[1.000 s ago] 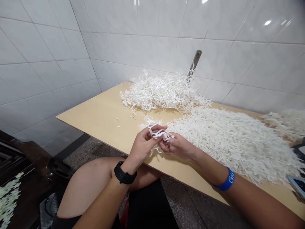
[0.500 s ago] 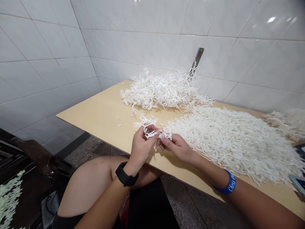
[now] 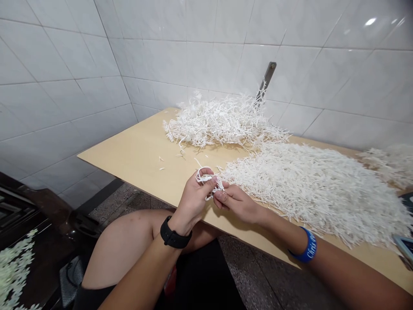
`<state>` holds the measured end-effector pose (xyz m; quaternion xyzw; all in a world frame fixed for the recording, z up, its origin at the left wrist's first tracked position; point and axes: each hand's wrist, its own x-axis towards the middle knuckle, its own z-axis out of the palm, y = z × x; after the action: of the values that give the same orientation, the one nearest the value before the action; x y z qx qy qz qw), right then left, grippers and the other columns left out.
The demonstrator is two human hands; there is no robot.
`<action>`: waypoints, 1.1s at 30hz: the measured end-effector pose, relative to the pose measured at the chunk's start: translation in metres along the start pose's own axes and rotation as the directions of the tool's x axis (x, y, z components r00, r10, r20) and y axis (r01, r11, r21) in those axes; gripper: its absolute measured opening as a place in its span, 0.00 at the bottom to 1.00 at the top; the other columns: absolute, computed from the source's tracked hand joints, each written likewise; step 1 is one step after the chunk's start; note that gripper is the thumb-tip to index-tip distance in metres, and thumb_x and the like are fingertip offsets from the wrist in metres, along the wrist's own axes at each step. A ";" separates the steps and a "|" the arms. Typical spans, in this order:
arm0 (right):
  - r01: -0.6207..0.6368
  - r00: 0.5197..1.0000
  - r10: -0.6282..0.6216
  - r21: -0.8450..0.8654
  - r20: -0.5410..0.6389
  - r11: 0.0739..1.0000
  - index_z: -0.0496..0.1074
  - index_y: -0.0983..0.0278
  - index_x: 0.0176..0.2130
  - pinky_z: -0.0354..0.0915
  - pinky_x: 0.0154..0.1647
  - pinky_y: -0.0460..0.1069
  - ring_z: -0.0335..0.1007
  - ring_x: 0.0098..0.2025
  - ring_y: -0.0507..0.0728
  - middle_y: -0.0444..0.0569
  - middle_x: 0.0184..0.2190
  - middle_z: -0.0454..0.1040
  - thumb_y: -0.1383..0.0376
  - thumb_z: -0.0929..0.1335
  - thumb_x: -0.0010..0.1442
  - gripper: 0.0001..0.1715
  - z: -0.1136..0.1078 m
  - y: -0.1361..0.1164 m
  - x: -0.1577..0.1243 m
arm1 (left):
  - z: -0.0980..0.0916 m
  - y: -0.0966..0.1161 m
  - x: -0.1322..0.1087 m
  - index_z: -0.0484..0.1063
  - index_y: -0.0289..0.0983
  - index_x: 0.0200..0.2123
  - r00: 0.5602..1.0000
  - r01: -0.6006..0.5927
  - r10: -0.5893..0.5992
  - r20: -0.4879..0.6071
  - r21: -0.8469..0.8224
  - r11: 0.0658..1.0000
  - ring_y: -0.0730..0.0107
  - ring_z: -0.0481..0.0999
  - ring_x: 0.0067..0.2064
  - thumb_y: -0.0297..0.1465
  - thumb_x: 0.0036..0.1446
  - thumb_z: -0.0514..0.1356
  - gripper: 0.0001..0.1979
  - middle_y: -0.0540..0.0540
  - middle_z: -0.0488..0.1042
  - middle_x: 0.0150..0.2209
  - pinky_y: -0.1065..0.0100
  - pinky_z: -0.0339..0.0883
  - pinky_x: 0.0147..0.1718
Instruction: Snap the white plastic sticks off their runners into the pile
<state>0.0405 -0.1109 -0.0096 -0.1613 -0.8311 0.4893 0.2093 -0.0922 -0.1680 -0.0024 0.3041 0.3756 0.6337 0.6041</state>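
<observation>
My left hand (image 3: 195, 196), with a black watch on its wrist, is closed round a small bunch of white branched strands (image 3: 206, 177) over the board's front edge. My right hand (image 3: 237, 201) pinches the lower right side of the same bunch, its fingertips close to the left ones. One thin strand curls up above the left fingers. A tangled heap of white branching pieces (image 3: 219, 122) lies behind the hands. To the right spreads a wide, flatter pile of short white pieces (image 3: 316, 189).
The tan board (image 3: 129, 146) reaches to the tiled wall (image 3: 155, 60), where a metal bracket (image 3: 267, 79) stands. A few loose bits lie left of the hands. At the right edge is a phone-like object (image 3: 403, 249); pale green flower shapes (image 3: 16, 271) are at lower left.
The bunch in my hands looks more gathered, and the long strands that stretched toward the back heap have drawn in. Both hands have shifted slightly.
</observation>
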 end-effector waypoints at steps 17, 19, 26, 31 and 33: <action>-0.084 0.987 -0.071 -0.845 -0.143 0.528 0.58 0.71 0.61 0.60 0.41 0.54 0.66 0.44 0.62 0.58 0.44 0.73 0.78 0.59 0.53 0.36 -0.028 0.015 0.004 | -0.023 0.022 0.010 0.64 0.36 0.41 0.947 -0.135 0.154 -0.282 0.087 0.987 0.64 0.79 0.40 0.32 0.48 0.68 0.20 0.42 0.79 0.38 0.65 0.70 0.39; -0.127 0.984 -0.066 -0.902 -0.168 0.412 0.55 0.72 0.63 0.59 0.40 0.54 0.66 0.44 0.62 0.57 0.46 0.73 0.77 0.60 0.55 0.36 -0.031 0.016 0.004 | -0.021 0.018 0.011 0.65 0.35 0.42 0.938 -0.158 0.189 -0.291 0.127 0.979 0.64 0.79 0.41 0.32 0.47 0.68 0.21 0.43 0.79 0.35 0.67 0.69 0.40; -0.187 0.967 -0.136 -0.963 -0.215 0.194 0.74 0.64 0.43 0.54 0.38 0.54 0.68 0.39 0.61 0.52 0.37 0.77 0.66 0.62 0.65 0.13 -0.036 0.006 0.003 | -0.016 0.012 0.010 0.66 0.36 0.41 0.940 -0.155 0.198 -0.277 0.168 0.973 0.64 0.79 0.40 0.33 0.46 0.68 0.20 0.46 0.79 0.30 0.67 0.67 0.40; -0.126 0.943 -0.272 -0.962 -0.192 0.241 0.66 0.66 0.56 0.58 0.39 0.54 0.67 0.44 0.61 0.55 0.48 0.74 0.82 0.58 0.57 0.30 -0.038 0.006 0.002 | -0.014 0.009 0.010 0.66 0.35 0.44 0.945 -0.142 0.192 -0.264 0.196 0.970 0.67 0.78 0.38 0.35 0.47 0.68 0.22 0.45 0.79 0.33 0.69 0.67 0.37; -0.049 0.922 -0.350 -0.949 -0.163 0.311 0.64 0.67 0.58 0.61 0.41 0.54 0.67 0.45 0.61 0.56 0.50 0.72 0.80 0.59 0.58 0.30 -0.034 0.005 0.003 | -0.013 0.007 0.010 0.67 0.35 0.45 0.947 -0.141 0.191 -0.259 0.200 0.970 0.69 0.77 0.35 0.35 0.46 0.68 0.23 0.46 0.78 0.34 0.70 0.67 0.35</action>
<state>0.0556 -0.0821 0.0015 -0.2541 -0.9201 -0.1419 0.2621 -0.1082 -0.1594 -0.0041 0.2961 0.4846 0.6824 0.4602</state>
